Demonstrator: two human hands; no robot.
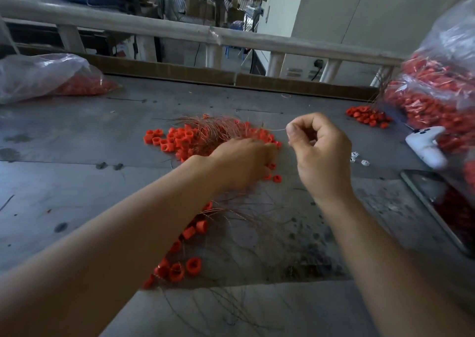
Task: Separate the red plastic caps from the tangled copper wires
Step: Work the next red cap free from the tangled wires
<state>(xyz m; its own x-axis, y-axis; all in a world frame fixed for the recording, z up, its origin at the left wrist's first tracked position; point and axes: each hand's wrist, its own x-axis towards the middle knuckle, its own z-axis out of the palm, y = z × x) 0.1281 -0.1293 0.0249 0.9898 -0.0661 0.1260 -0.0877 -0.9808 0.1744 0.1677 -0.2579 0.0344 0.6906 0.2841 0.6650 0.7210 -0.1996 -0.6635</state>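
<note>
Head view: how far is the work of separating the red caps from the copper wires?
Done: the left bag seems to hold bare red caps. In hand: the right hand pinches one thin wire while the left hand rests on the tangled pile. Left: that pile, the near caps among wires, and the full right bag. Probably early.
</note>
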